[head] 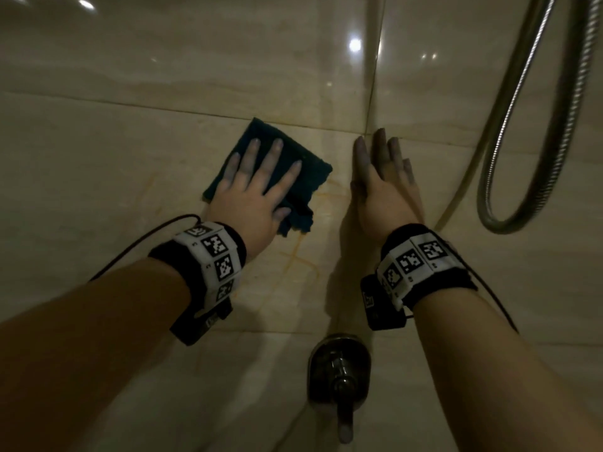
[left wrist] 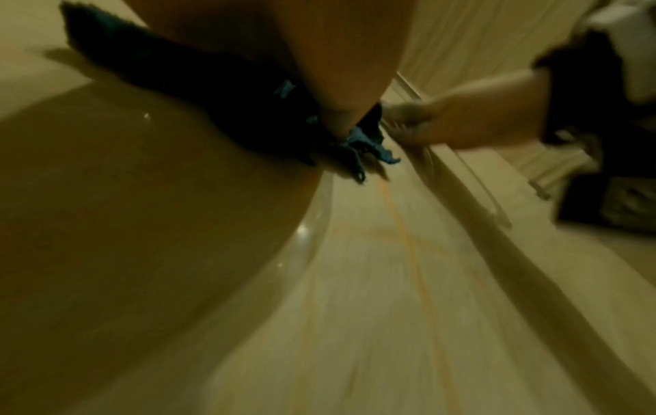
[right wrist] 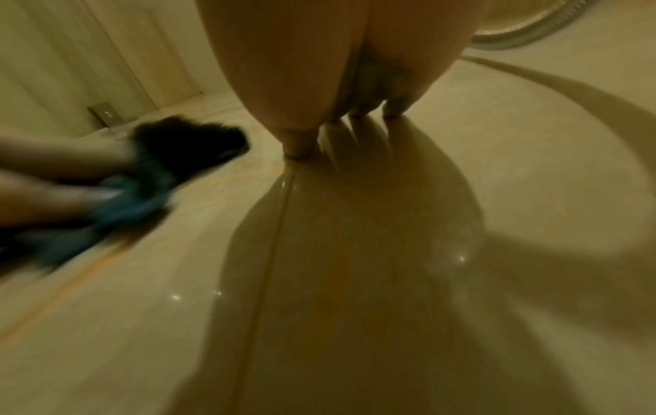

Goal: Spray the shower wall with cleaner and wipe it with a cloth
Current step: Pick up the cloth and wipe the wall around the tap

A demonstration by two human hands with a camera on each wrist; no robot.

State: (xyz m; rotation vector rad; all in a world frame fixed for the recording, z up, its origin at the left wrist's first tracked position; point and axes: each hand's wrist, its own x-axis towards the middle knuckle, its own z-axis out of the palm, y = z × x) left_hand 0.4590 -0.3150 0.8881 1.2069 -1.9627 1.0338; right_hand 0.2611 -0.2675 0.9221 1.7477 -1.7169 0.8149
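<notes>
A dark teal cloth (head: 305, 161) lies flat against the glossy beige tiled shower wall (head: 130, 151). My left hand (head: 257, 187) presses on it with straight, spread fingers. In the left wrist view the cloth (left wrist: 199, 84) shows dark under my palm, with its frayed blue corner by the thumb. My right hand (head: 381, 177) rests flat on the wall just right of the cloth, fingers straight, tips at a tile joint. The right wrist view shows those fingertips (right wrist: 298, 140) touching the tile and the blurred cloth (right wrist: 149, 182) to the left. No spray bottle is in view.
A metal shower hose (head: 509, 177) loops down at the right. A chrome tap handle (head: 339, 370) juts out of the wall below my hands. Orange-brown streaks (head: 303, 256) run down the tile under the cloth.
</notes>
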